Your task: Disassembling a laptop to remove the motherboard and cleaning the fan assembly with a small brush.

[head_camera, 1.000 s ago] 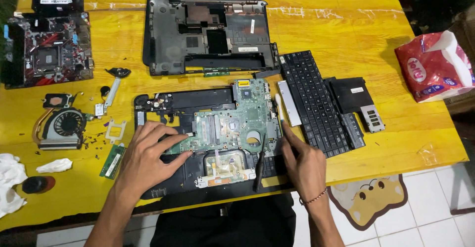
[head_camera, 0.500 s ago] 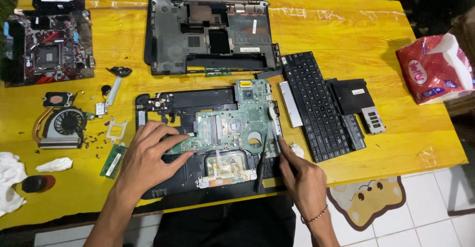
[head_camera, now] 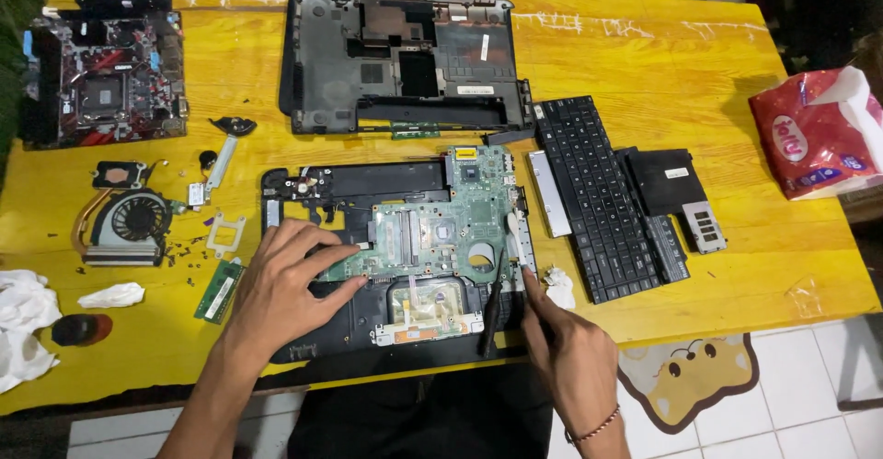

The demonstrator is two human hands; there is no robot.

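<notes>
A black laptop base (head_camera: 322,330) lies in front of me with a green motherboard (head_camera: 441,234) in it. My left hand (head_camera: 285,284) rests spread on the base, its fingertips on the board's left edge, holding nothing. My right hand (head_camera: 566,353) is at the base's lower right corner, with a fingertip touching the right edge by a white strip (head_camera: 520,238). A slim black tool (head_camera: 492,307) lies on the base just left of that hand. A small white wad (head_camera: 558,286) sits beside its fingers.
On the yellow table (head_camera: 699,82) are a black bottom case (head_camera: 395,54) at the back, a keyboard (head_camera: 593,201) and a black cover (head_camera: 671,183) at right, a fan with heat pipe (head_camera: 129,224), a memory stick (head_camera: 219,291), another circuit board (head_camera: 106,86) and white tissues (head_camera: 23,316) at left, and a red tissue pack (head_camera: 814,132) far right.
My right hand has drawn back toward me along the base's right edge, from beside the keyboard to the lower right corner. My left hand has stayed put.
</notes>
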